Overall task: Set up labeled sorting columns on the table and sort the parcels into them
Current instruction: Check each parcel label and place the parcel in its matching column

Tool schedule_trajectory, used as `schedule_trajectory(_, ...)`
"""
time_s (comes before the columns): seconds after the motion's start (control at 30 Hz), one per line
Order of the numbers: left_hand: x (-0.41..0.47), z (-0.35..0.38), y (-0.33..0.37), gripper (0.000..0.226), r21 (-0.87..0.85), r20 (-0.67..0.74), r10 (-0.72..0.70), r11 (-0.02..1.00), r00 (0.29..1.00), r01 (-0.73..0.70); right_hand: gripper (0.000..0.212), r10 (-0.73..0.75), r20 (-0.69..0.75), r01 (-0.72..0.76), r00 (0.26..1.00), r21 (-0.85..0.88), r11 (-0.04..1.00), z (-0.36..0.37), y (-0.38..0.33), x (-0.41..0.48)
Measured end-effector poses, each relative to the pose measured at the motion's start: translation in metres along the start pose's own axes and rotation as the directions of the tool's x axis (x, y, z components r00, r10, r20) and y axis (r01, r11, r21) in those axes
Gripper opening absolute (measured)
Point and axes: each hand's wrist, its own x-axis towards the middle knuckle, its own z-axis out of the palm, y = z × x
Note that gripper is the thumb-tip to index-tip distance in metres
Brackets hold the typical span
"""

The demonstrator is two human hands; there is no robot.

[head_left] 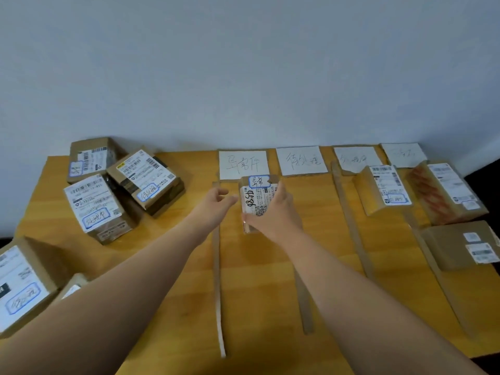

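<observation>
A small cardboard parcel (255,196) with a white shipping label and a blue-edged sticker sits in the leftmost column, just below the first white label card (243,164). My right hand (273,212) grips the parcel from its right side and near edge. My left hand (216,203) hovers just left of the parcel with fingers relaxed and holds nothing. Three more white label cards (301,160) line the far table edge. Cardboard strips (216,266) divide the yellow table (167,266) into columns.
Three unsorted parcels (94,207) are heaped at the far left, and two more (21,285) lie at the near left edge. One parcel (384,192) lies in the third column, and two (446,193) lie in the rightmost column. A pale wall rises behind the table.
</observation>
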Motion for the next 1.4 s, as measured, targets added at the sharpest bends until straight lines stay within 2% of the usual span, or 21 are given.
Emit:
schedule_trajectory(0.23,0.021,-0.012,-0.016,0.04,0.034,-0.16,-0.121,0.991,0.98,0.128,0.115,0.095,0.094,-0.086,0.991,-0.093,0.992,0.019,-0.001,0.045)
schedule_trajectory(0.47,0.036,-0.02,-0.021,0.04,0.015,-0.196,-0.163,0.986,0.967,0.169,0.11,0.081,0.13,-0.07,0.988,-0.086,0.994,0.021,-0.007,0.066)
schedule_trajectory(0.63,0.033,-0.028,-0.022,0.038,0.024,-0.203,-0.151,0.987,0.967,0.159,0.117,0.09,0.161,-0.079,0.983,-0.072,0.994,0.022,-0.004,0.063)
schedule_trajectory(0.77,0.019,-0.043,-0.023,0.039,0.047,-0.208,-0.095,0.993,0.974,0.106,0.111,0.003,-0.009,-0.004,1.0,-0.079,0.997,0.022,-0.005,0.051)
schedule_trajectory(0.87,0.002,-0.059,-0.027,0.038,0.093,-0.201,-0.022,0.995,0.979,0.041,0.09,-0.11,-0.157,0.097,0.981,-0.085,0.992,0.018,-0.011,0.035)
schedule_trajectory(0.93,-0.012,-0.071,-0.032,0.035,0.158,-0.192,0.034,0.987,0.981,-0.004,0.075,-0.196,-0.197,0.182,0.961,-0.083,0.98,0.015,-0.018,0.02)
schedule_trajectory(1.03,-0.037,-0.094,-0.044,0.033,0.26,-0.18,0.109,0.964,0.978,-0.06,0.062,-0.286,-0.178,0.279,0.942,-0.063,0.958,0.021,-0.033,-0.011)
schedule_trajectory(1.13,-0.063,-0.126,-0.063,0.031,0.345,-0.156,0.165,0.933,0.974,-0.102,0.056,-0.301,-0.153,0.313,0.941,0.056,0.948,0.041,-0.052,-0.045)
schedule_trajectory(1.3,-0.101,-0.185,-0.109,0.023,0.433,-0.136,0.209,0.892,0.968,-0.132,0.049,-0.244,0.012,0.239,0.97,0.161,0.958,0.091,-0.082,-0.102)
schedule_trajectory(1.4,-0.119,-0.21,-0.138,0.029,0.481,-0.102,0.192,0.868,0.976,-0.121,0.046,-0.171,0.112,0.143,0.979,0.223,0.964,0.126,-0.094,-0.138)
